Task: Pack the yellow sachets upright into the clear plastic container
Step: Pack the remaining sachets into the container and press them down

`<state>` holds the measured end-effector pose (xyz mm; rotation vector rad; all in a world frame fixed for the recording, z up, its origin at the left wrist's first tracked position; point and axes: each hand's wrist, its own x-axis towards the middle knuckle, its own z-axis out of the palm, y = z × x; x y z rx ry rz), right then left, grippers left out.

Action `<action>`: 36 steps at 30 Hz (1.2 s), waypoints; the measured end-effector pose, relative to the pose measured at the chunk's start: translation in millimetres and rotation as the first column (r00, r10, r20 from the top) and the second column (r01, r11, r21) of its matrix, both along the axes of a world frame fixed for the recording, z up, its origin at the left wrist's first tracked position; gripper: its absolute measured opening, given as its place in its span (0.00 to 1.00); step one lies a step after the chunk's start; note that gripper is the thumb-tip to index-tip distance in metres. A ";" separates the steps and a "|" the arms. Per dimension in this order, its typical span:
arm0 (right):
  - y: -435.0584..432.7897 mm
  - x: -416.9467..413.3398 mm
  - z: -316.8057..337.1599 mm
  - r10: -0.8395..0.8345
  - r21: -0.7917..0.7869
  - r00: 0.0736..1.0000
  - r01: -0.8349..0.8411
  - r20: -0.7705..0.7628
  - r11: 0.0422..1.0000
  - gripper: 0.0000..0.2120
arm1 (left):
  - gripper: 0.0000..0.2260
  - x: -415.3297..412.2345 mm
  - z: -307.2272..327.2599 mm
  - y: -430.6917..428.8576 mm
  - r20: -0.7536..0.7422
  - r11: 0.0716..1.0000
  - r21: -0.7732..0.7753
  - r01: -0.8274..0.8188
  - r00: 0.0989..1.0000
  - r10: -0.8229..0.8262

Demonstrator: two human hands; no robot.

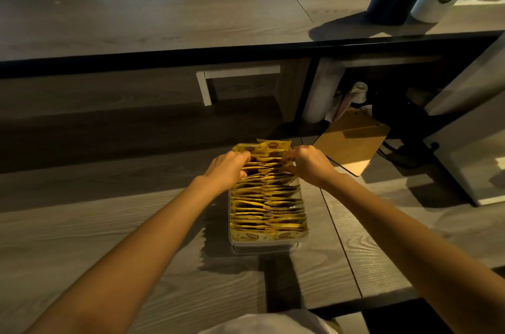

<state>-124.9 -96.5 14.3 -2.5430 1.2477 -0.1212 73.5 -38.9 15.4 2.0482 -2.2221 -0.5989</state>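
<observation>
A clear container (266, 245) sits on the wooden bench (109, 238) just below frame centre, its long side running from six toward twelve o'clock. It is filled with yellow sachets (267, 205) standing on edge in a tight row. Both bare forearms reach in from the lower corners. The left hand (226, 170) presses its fingers into the row at the far end from nine o'clock; the right hand (311, 165) does the same from three o'clock, pinching sachet tops. A few sachets at twelve o'clock stick up above the rest. At two o'clock from the container a brown clipboard (352, 146) leans near a white roll (322, 93).
</observation>
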 end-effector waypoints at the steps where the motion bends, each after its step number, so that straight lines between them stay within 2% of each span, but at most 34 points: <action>1: -0.2 1.1 0.7 0.003 0.003 0.999 -0.003 -0.035 1.000 0.14 | 0.15 -0.4 -0.7 -0.7 -0.013 1.000 0.022 0.003 1.000 -0.003; 4: 0.6 3.6 -2.3 0.003 0.022 0.996 -0.002 -0.089 1.000 0.15 | 0.13 -2.9 -4.8 -3.1 -0.038 0.998 0.062 0.006 0.999 -0.004; 12: -9.3 3.1 -0.4 -0.012 0.037 0.998 0.010 0.061 0.999 0.11 | 0.13 4.8 -1.6 -14.9 -0.040 0.997 0.075 0.034 0.999 -0.031; 18: -1.6 4.3 -5.4 -0.028 0.000 0.997 0.029 -0.069 1.000 0.13 | 0.11 0.9 -10.9 -11.4 0.027 0.993 0.092 0.074 0.997 -0.077; 21: 2.5 3.9 -0.6 0.013 -0.006 0.999 -0.014 -0.052 1.000 0.13 | 0.12 0.4 -2.4 -10.4 0.021 0.989 0.114 0.096 0.995 -0.099; 24: 2.6 -2.6 6.5 -0.047 0.041 0.990 0.042 0.129 0.998 0.11 | 0.12 0.0 10.6 -9.7 -0.076 1.000 -0.018 0.005 0.997 -0.006; 26: 0.5 -5.5 4.4 -0.089 -0.063 0.963 0.109 0.255 0.992 0.09 | 0.09 -0.4 13.2 -11.5 -0.116 0.977 -0.198 -0.083 0.991 0.061; 28: -2.9 -3.8 1.7 -0.077 -0.194 0.954 0.137 0.291 0.971 0.09 | 0.12 0.0 9.5 -14.8 -0.097 0.948 -0.303 -0.097 0.993 0.070; 30: -6.6 3.2 1.2 -0.067 -0.198 0.967 0.117 0.245 0.973 0.14 | 0.16 -0.9 3.7 -18.2 -0.082 0.957 -0.281 -0.078 0.995 0.057; 32: -11.2 9.2 -1.0 -0.064 -0.111 0.986 0.082 0.153 0.990 0.19 | 0.18 -2.0 -2.2 -21.4 -0.084 0.974 -0.210 -0.086 0.994 0.070; 36: -21.9 15.0 -4.5 -0.003 -0.028 0.998 0.005 0.062 1.000 0.14 | 0.14 -1.4 -6.7 -28.7 -0.104 0.989 -0.108 -0.097 0.991 0.086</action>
